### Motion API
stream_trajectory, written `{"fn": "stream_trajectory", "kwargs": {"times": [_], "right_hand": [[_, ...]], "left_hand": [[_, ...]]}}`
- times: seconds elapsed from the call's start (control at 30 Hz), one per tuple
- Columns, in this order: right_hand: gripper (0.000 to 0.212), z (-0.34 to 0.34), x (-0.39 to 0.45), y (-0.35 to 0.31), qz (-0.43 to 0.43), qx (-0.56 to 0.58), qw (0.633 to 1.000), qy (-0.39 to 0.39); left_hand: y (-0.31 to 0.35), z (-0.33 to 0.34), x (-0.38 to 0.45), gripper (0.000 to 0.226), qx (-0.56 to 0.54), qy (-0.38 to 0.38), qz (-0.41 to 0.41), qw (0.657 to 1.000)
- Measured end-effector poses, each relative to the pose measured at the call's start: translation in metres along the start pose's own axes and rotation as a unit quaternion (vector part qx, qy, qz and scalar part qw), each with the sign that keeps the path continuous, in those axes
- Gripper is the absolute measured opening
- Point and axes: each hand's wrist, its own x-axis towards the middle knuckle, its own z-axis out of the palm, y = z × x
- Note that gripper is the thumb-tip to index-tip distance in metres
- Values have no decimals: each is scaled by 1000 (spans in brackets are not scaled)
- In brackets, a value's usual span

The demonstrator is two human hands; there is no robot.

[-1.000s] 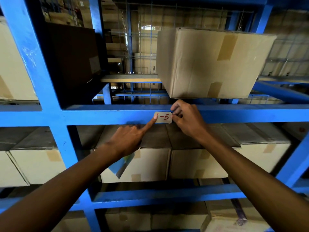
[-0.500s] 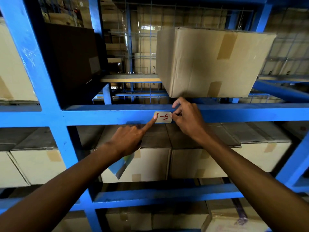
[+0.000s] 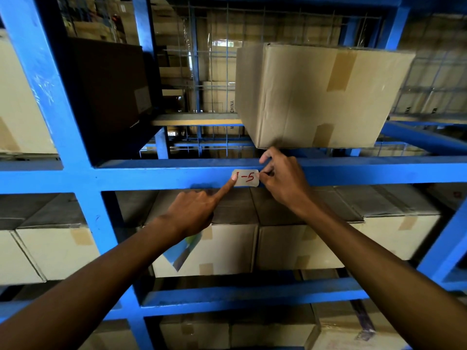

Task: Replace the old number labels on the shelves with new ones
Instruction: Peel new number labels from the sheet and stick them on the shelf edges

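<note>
Two hands on one label (image 3: 246,177): left hand (image 3: 194,213) forefinger pinning its left edge, right hand (image 3: 283,180) pinching the right (apparently). Smooth flat along the beam (image 3: 151,176), no creases.

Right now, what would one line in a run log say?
step: fixing label | left hand: forefinger pressing small white label marked in red | right hand: pinching its right edge | on: blue metal shelf beam

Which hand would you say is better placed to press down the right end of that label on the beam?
Probably the right hand: its fingertips are already at the label's right edge, while the left hand pins the left end.
</note>
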Motion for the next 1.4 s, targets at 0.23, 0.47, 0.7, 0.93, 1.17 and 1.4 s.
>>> {"fn": "stream_trajectory", "kwargs": {"times": [0.23, 0.47, 0.7, 0.93, 1.17, 1.4], "right_hand": [[33, -9, 2, 6, -19, -90, 996, 17], [36, -19, 11, 15, -70, -123, 990, 14], [37, -16, 10, 29, -27, -86, 996, -26], [66, -5, 5, 25, -96, -184, 977, -40], [72, -9, 20, 29, -133, -247, 959, -39], [66, -27, 29, 40, -119, -227, 964, -65]], "left_hand": [[-1, 3, 2, 106, 11, -17, 12, 1000], [1, -20, 6, 95, 11, -10, 9, 1000], [3, -12, 3, 101, 28, -28, -11, 999], [5, -3, -8, 102, 88, -53, 1, 995], [0, -5, -8, 100, 118, -64, 13, 991], [-1, -4, -6, 100, 107, -64, 14, 992]]}}
